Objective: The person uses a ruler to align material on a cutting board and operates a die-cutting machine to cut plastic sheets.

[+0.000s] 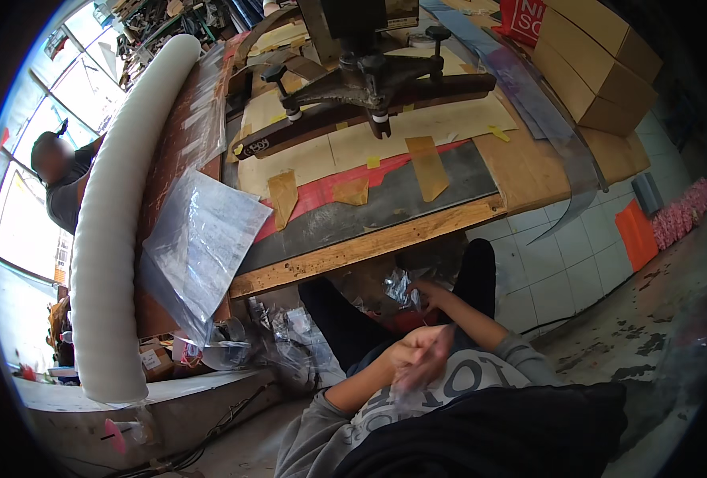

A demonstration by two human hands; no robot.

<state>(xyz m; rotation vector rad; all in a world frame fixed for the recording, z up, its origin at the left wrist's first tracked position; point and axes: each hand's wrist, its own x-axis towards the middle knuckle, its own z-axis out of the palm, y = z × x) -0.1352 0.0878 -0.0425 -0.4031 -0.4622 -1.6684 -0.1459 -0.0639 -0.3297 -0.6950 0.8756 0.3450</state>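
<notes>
Low in front of my body, my left hand [419,350] is closed, its fingers partly smeared by motion. A blurred, see-through piece [411,389] hangs below its fingers; I cannot make out exactly what it is. Farther forward, between my knees, my right hand [434,296] has its fingers bent at the edge of a shiny, crumpled clear plastic film [399,287], which it seems to pinch. Beyond both hands runs the wooden front edge [369,245] of the worktable.
A dark metal press head [377,84] stands over taped cream sheets on the table. A clear plastic bag [206,231] overhangs the edge, beside a long white roll [126,215]. Crumpled plastic [297,338] lies by my left leg. Cardboard boxes [596,64] stand right; another person [62,175] is left.
</notes>
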